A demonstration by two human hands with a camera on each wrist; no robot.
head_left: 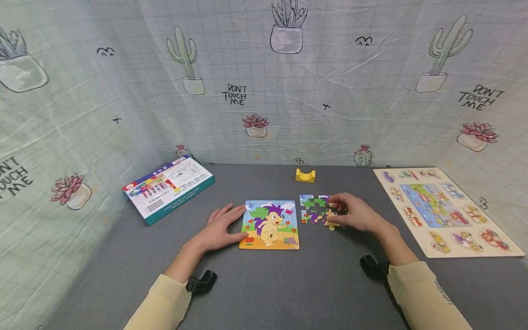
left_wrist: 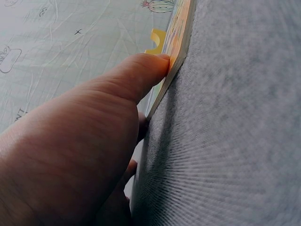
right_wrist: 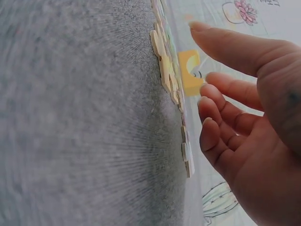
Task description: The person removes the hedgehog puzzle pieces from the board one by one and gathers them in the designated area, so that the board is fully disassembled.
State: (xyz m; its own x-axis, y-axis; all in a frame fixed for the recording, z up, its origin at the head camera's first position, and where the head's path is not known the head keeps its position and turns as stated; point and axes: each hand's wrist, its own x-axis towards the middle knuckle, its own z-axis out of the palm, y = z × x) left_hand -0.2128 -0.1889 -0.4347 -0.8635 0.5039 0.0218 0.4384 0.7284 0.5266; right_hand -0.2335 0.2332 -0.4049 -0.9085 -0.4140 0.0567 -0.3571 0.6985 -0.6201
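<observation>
In the head view a square hedgehog puzzle board [head_left: 270, 224] lies flat on the grey table. My left hand [head_left: 216, 229] rests along its left side, fingers stretched, the thumb touching its lower left edge in the left wrist view. Right of the board, several jigsaw pieces [head_left: 313, 214] sit in two rows. Over the right end of these pieces hovers my right hand [head_left: 354, 213], thumb and fingers apart. The right wrist view shows nothing between them, with the wooden pieces [right_wrist: 164, 70] lying just beyond.
Behind the pieces stands a yellow arch block [head_left: 305, 176]. A boxed toy set [head_left: 169, 188] lies at the back left. On the right is a large wooden peg board [head_left: 445, 211] with vehicle pictures. Patterned fabric [head_left: 288, 91] hangs around the table.
</observation>
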